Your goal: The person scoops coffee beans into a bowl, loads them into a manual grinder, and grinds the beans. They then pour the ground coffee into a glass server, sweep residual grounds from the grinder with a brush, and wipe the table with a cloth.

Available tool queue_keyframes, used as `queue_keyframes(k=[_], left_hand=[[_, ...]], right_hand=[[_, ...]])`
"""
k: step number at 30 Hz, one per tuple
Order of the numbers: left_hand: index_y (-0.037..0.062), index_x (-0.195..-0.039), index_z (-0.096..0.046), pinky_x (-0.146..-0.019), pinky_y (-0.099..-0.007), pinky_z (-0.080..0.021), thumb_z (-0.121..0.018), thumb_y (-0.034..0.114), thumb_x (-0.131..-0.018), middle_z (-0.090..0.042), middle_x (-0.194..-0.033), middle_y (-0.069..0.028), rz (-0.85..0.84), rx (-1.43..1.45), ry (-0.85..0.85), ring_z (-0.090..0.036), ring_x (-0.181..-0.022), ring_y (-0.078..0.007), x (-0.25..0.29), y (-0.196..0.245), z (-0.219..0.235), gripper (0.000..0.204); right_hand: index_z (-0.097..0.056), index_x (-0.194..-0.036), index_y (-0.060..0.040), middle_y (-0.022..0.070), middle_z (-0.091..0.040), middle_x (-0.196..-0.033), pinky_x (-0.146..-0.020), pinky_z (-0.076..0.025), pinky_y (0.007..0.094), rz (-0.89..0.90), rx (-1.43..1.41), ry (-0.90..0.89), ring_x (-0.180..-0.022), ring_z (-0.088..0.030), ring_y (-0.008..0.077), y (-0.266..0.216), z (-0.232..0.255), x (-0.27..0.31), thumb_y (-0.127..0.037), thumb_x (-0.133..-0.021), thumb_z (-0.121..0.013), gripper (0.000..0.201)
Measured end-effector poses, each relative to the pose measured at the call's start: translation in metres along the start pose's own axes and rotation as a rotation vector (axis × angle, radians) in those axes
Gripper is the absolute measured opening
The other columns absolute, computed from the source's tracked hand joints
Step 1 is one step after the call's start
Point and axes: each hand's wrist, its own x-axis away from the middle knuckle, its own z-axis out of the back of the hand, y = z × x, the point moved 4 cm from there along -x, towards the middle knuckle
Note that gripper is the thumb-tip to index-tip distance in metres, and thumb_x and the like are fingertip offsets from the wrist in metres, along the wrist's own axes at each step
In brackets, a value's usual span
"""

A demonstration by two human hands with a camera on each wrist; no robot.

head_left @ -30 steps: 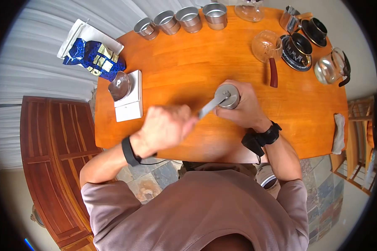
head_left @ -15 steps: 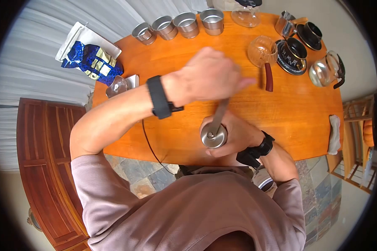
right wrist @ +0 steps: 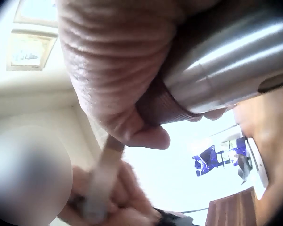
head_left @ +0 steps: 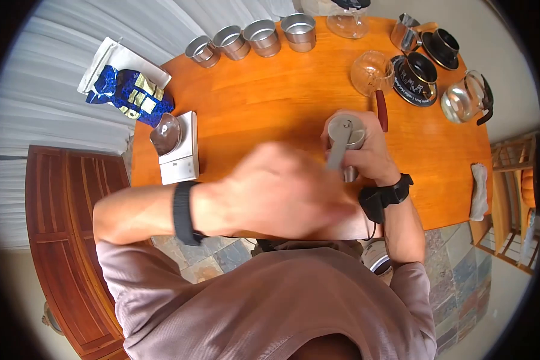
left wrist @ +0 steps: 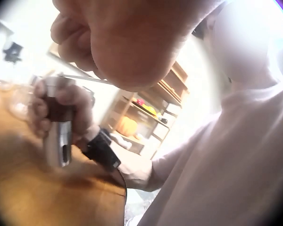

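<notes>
A steel hand coffee grinder (head_left: 352, 135) with a brown grip band is held by my right hand (head_left: 372, 144), thumb and fingers wrapped round its body. In the left wrist view, the grinder's steel lower part (left wrist: 56, 146) hangs over the table, slightly tilted. My left hand (head_left: 273, 192), blurred by motion, grips the end of the flat metal crank (head_left: 338, 152) on the near side of the grinder. The knob is hidden within its curled fingers (right wrist: 127, 188) in the right wrist view.
At left, a glass cup (head_left: 165, 135) sits on a white scale (head_left: 180, 171), near a blue bag (head_left: 132, 96). Several metal cups (head_left: 262, 39) line the back edge. At right are a glass vessel with a red handle (head_left: 382, 111), a black cup (head_left: 423, 67) and a glass pot (head_left: 459, 107).
My left hand has swung the crank round, from the left to the far side and now the near side. My right hand, with the grinder, came nearer my body, then moved away and right.
</notes>
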Motion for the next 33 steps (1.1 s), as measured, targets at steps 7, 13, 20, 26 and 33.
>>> queue_keyframes(k=[7,13,20,26,33], left_hand=[[0.0065,-0.078,-0.06,-0.047,-0.0468,-0.042,-0.059,0.027,-0.099,-0.05,-0.054,-0.0141,0.233,-0.085,-0.225,-0.054,-0.05,-0.0372,0.052,-0.06,0.001,0.029],[0.0051,-0.066,-0.065,-0.048,-0.0464,-0.048,-0.054,0.038,-0.106,-0.057,-0.051,-0.0155,0.28,-0.175,-0.026,-0.059,-0.048,-0.0371,0.012,-0.095,0.009,0.052],[0.011,-0.056,-0.064,-0.048,-0.0388,-0.046,-0.05,0.046,-0.105,-0.059,-0.052,-0.0089,-0.175,-0.165,0.03,-0.061,-0.048,-0.0295,-0.081,-0.026,-0.029,0.062],[0.0151,-0.064,-0.072,-0.051,-0.0375,-0.046,-0.058,0.044,-0.099,-0.065,-0.059,-0.0033,-0.146,-0.051,0.107,-0.064,-0.054,-0.0242,-0.081,0.036,-0.02,0.048],[0.0089,-0.078,-0.063,-0.044,-0.0396,-0.046,-0.065,0.032,-0.097,-0.057,-0.058,-0.0057,0.118,-0.021,0.004,-0.06,-0.049,-0.0239,0.025,0.01,0.01,0.03]], right_hand=[[-0.064,-0.087,-0.0039,-0.0022,-0.059,-0.072,-0.054,-0.042,0.0249,0.061,0.136,-0.028,-0.062,-0.053,0.0059,-0.011,-0.017,0.007,-0.005,-0.07,-0.081,0.023],[-0.065,-0.084,-0.005,-0.0029,-0.061,-0.073,-0.06,-0.044,0.027,0.152,0.165,-0.375,-0.065,-0.054,0.0067,-0.013,-0.058,0.021,-0.01,-0.068,-0.084,0.026],[-0.07,-0.087,-0.006,-0.0016,-0.068,-0.078,-0.062,-0.048,0.0263,-0.158,-0.07,-0.612,-0.073,-0.065,0.0096,0.02,-0.073,0.029,-0.01,-0.071,-0.084,0.022],[-0.068,-0.089,-0.0039,0.002,-0.068,-0.079,-0.063,-0.048,0.026,-0.344,-0.138,-0.048,-0.072,-0.063,0.0112,0.039,-0.036,0.041,-0.014,-0.071,-0.082,0.025],[-0.066,-0.085,-0.0036,0.0054,-0.066,-0.079,-0.066,-0.048,0.0269,-0.024,-0.146,-0.161,-0.072,-0.062,0.0127,-0.001,-0.019,0.006,-0.01,-0.063,-0.081,0.028]])
